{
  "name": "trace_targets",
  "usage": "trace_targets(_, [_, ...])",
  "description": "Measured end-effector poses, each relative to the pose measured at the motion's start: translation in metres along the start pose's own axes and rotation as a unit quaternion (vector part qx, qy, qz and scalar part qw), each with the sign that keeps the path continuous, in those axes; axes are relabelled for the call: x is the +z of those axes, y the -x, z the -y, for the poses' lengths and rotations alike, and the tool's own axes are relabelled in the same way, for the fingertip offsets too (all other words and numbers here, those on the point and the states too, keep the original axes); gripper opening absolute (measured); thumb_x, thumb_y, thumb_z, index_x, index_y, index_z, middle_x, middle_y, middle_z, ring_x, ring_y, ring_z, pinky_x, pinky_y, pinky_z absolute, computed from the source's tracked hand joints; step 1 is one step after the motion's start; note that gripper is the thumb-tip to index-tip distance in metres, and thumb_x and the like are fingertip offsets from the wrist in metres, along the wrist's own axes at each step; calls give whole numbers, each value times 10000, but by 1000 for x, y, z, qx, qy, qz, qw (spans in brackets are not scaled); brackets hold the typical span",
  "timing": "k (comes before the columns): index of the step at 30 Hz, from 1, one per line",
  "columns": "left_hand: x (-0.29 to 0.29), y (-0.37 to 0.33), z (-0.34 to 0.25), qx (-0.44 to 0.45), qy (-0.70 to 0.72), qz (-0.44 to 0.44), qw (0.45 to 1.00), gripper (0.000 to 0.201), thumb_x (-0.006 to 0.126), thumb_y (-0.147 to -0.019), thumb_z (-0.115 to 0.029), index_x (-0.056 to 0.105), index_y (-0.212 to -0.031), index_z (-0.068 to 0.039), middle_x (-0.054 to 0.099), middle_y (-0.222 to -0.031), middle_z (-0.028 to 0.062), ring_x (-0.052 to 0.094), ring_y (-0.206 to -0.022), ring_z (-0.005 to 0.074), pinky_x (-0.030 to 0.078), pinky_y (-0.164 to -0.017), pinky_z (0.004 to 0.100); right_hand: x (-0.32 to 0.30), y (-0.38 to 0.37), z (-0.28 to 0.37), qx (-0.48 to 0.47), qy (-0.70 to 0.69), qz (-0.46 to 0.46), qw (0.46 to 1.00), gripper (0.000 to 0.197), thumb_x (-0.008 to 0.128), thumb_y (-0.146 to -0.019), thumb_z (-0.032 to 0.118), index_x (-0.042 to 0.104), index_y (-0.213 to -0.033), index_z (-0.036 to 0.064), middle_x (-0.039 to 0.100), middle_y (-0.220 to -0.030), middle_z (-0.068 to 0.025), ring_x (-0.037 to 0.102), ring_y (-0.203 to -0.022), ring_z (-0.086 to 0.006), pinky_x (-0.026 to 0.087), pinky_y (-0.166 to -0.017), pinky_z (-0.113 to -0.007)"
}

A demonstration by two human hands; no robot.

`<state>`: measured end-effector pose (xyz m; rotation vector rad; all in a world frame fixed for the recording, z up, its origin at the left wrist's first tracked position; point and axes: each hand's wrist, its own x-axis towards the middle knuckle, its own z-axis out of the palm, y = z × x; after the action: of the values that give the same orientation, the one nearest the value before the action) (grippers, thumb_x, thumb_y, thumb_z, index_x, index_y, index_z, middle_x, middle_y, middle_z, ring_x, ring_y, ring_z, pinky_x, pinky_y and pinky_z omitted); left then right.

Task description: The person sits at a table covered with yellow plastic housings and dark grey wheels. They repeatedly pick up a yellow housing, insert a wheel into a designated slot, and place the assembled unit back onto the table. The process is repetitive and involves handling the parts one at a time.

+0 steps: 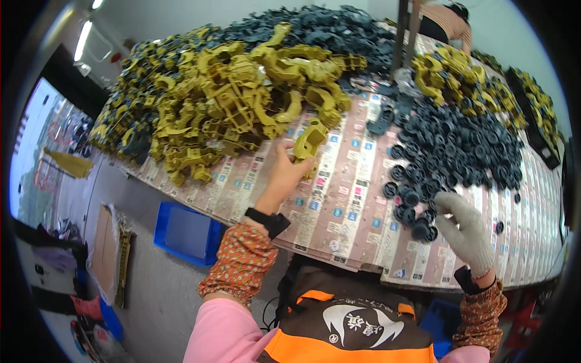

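My bare left hand (283,175) is closed on a yellow plastic part (310,142), a curved, hollow shell gripped between thumb and fingers just above the table (339,224). Behind it rises a heap of similar yellow plastic parts (236,91). My right hand (465,233), in a whitish knitted glove, is at the near edge of a pile of dark round wheel-like parts (460,145). Its thumb and forefinger are bent, with a gap between them. The fingertips are close to a few dark wheels; whether they touch one is hard to see.
Dark plastic parts (327,30) are heaped at the back, with more yellow parts (451,75) at the far right. A metal post (407,36) stands at the far side. Another person (445,24) bends over behind it. A blue bin (187,233) sits below the table's left edge.
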<state>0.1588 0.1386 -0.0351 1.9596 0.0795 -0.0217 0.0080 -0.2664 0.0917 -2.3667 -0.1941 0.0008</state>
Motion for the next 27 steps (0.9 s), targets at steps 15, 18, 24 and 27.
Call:
trace_targets(15, [48,125,-44,-164,570,360,720,670,685,-1038,-428,444,-1556,-80,642,-1385,153,654,-1273,378,438,-1192,654,39,-7,-34,-31,135,-123,983,198,655,-917,68,724,-1102,59,686,-981,-173,695,-962,-377,558,-834,-462])
trace_targets(18, [52,127,-46,-148,512,336,777,613,628,-1068,-470,475,-1537,-107,649,-1350,131,677,-1200,360,454,-1155,690,48,-27,-20,-92,227,-79,966,245,670,-897,65,726,-1132,102,652,-990,-156,672,-969,-364,552,-822,-463])
trace_targets(24, [55,133,-35,-126,539,367,748,544,622,-1076,-404,478,-1513,-113,631,-1351,152,705,-1148,381,517,-1088,696,63,-43,-30,-130,293,-65,945,159,661,-861,43,679,-1014,85,634,-1000,-143,651,-975,-365,540,-844,-479])
trace_targets(27, [59,139,-42,-108,545,368,746,549,635,-1046,-298,442,-1527,-117,603,-1405,186,718,-1141,378,575,-1036,629,60,-36,-42,-129,293,-66,945,156,703,-834,42,703,-987,73,658,-1062,-146,677,-1023,-354,567,-850,-464])
